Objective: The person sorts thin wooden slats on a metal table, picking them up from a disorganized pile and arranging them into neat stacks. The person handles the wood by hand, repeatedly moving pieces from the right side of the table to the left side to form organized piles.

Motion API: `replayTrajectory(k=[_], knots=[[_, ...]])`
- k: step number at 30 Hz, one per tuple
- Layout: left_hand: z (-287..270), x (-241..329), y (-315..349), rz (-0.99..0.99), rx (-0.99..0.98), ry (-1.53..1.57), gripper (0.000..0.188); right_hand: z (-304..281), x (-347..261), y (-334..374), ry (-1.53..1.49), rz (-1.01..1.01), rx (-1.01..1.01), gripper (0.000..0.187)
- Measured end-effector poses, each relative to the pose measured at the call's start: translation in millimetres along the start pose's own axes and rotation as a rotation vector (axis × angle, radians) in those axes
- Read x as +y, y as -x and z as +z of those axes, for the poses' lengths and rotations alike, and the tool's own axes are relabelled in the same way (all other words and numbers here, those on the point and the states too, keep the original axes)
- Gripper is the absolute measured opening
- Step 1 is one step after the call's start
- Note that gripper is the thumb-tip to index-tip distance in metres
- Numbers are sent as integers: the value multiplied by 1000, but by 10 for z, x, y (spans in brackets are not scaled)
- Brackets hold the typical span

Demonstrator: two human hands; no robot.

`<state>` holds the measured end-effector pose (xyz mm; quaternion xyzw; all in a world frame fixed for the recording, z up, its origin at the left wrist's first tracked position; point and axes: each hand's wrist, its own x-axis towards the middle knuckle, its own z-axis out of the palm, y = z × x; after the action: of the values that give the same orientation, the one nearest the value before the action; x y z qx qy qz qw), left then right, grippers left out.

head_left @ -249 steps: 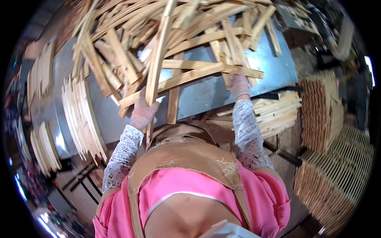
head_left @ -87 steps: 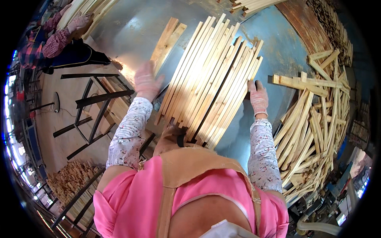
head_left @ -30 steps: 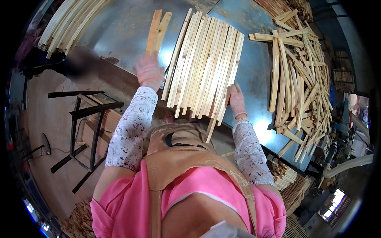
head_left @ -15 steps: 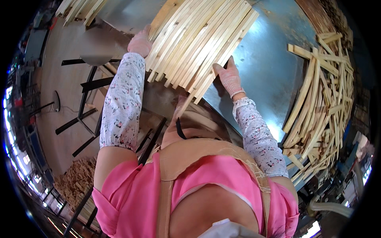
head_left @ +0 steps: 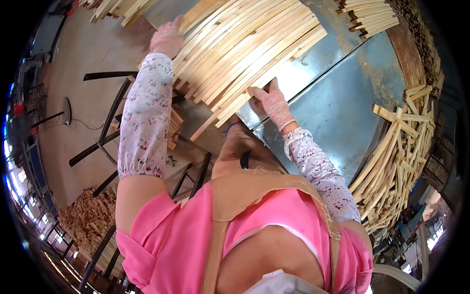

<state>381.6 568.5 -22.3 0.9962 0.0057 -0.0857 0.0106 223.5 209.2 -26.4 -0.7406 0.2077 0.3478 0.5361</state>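
A wide row of pale wooden strips lies side by side on a metal table between my hands. My left hand, in a pinkish glove, is at the row's left side with its index finger stretched along the outer edge. The other fingers of that hand are partly hidden. My right hand, gloved the same way, touches the near right edge of the row, thumb and fingers spread apart. The near ends of the strips are uneven, and one or two jut out toward me past the table edge.
A tangled heap of wooden strips lies to the right. A small stack of strips sits at the far right of the metal table. Black metal legs stand at left, near a pile of wood pieces.
The row of strips now slants more to the right, and both hands have shifted with it. My view has turned, bringing in the table seam and the far right stack.
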Motion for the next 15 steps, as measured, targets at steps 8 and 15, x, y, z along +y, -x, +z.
replayTrajectory(k=[8,15], knots=[[-1,330,869,333,346,315,71,-1145,-443,-766,719,-600,848,57],[448,1104,1426,357,415,180,73,-2074,-1206,-1730,1123,-330,623,60]])
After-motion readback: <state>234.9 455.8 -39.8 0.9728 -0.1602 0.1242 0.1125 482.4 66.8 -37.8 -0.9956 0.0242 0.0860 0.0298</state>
